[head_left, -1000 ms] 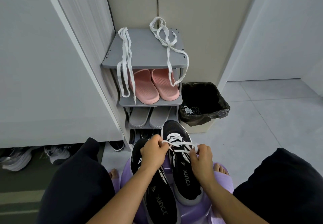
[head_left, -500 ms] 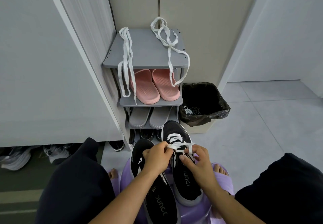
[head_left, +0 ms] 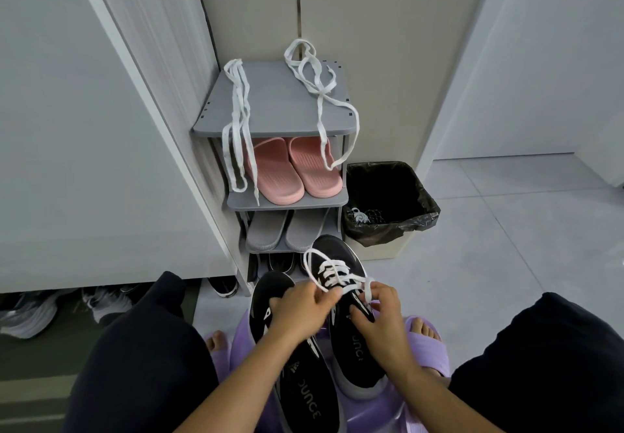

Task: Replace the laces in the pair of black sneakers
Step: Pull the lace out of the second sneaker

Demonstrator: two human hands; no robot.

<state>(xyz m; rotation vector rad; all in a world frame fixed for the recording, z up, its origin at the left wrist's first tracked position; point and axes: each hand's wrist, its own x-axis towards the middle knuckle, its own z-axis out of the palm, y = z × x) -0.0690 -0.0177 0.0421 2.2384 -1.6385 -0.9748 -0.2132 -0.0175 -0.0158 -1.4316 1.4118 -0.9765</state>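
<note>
Two black sneakers rest on a purple stool (head_left: pixel 385 412) between my knees. The right sneaker (head_left: pixel 354 341) carries a white lace (head_left: pixel 332 274) threaded through its eyelets. The left sneaker (head_left: pixel 297 382) shows no lace. My left hand (head_left: pixel 304 311) pinches one end of the lace, which loops up to the left over the toe. My right hand (head_left: pixel 378 314) pinches the other end beside the tongue. Two loose white laces hang from the grey shoe rack (head_left: pixel 280 108): one (head_left: pixel 236 128) on the left and one (head_left: pixel 320 94) on the right.
Pink slippers (head_left: pixel 290 169) and grey slippers (head_left: pixel 287 230) fill the rack's lower shelves. A bin with a black bag (head_left: pixel 388 203) stands right of the rack. White cabinet doors (head_left: pixel 84 128) rise on the left, with shoes (head_left: pixel 30 311) beneath. Grey tiled floor (head_left: pixel 506 230) lies to the right.
Both hands have drawn together over the right sneaker. The lace, earlier pulled taut sideways, now stands up in a loop over the toe.
</note>
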